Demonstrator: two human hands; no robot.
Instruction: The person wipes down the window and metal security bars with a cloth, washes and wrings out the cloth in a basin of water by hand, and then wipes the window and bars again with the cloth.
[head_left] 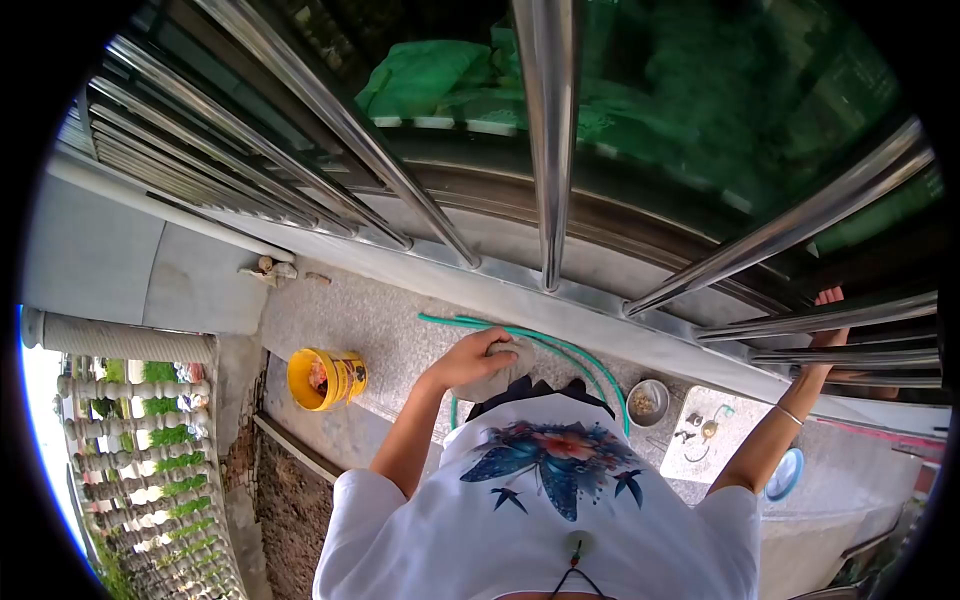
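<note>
In front of my shirt, my left hand (pixel 475 360) has its thumb and fingers curled round what looks like a grey cloth (pixel 497 372). Off to the right, my right hand (pixel 829 310) is raised among the metal window bars (pixel 815 325), beside the dark window frame. Its fingertips show past a bar, while the rest of the hand is partly hidden, so its grip cannot be made out. A green hose (pixel 575 352) curves over the floor beyond my left hand.
A yellow bucket (pixel 345 377) with reddish contents stands left on the speckled floor (pixel 390 310). Right of the hose are a metal bowl (pixel 648 402), a white board (pixel 690 455) with small items, and a blue-rimmed basin (pixel 785 474). Steel bars (pixel 550 150) cross the window; a balustrade (pixel 140 430) is far left.
</note>
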